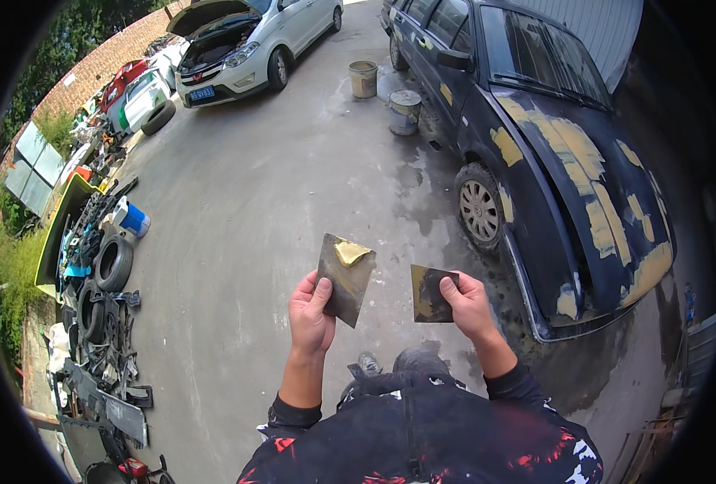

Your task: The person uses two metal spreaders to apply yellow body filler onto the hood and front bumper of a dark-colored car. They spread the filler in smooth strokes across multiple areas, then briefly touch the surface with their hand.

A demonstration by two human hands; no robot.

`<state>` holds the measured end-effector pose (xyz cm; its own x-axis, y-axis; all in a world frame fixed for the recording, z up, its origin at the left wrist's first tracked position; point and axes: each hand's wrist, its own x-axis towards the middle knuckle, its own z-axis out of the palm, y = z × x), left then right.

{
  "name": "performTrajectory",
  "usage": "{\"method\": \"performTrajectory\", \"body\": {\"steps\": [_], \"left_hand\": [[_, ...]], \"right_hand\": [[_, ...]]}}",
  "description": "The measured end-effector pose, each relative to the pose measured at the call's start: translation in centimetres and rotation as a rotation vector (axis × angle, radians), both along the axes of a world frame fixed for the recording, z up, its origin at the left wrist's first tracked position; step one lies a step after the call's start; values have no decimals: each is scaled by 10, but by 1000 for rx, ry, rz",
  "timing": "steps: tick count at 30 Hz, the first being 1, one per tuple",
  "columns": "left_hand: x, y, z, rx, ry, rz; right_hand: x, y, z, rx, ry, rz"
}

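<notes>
The left fingers (321,295) grip a grey plate (343,291), long axis forward, its yellow paste (351,253) ahead-right of them; the right fingers (451,293), farther from the paste, pinch a smaller plate (429,300) jutting leftward.

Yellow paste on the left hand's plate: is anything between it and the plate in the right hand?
Nothing visible, just an open gap. The yellow paste lies uncovered on the dark plate in the left hand; the smaller plate in the right hand is apart from it.
</notes>
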<state>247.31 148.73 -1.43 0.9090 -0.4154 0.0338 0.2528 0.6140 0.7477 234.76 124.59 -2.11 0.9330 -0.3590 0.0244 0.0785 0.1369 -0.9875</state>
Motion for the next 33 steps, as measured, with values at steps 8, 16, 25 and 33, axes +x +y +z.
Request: {"method": "performTrajectory", "body": {"steps": [8, 16, 25, 33], "left_hand": [[200, -80, -49, -12, 247, -192], [423, -176, -33, -97, 335, -34], [611, -297, -75, -23, 459, -42], [863, -414, -87, -101, 425, -232]], "right_hand": [[163, -90, -80, 505, 102, -399], [403, -218, -73, 726, 97, -408], [597, -333, -51, 581, -10, -350], [759, -441, -58, 609, 43, -663]]}}
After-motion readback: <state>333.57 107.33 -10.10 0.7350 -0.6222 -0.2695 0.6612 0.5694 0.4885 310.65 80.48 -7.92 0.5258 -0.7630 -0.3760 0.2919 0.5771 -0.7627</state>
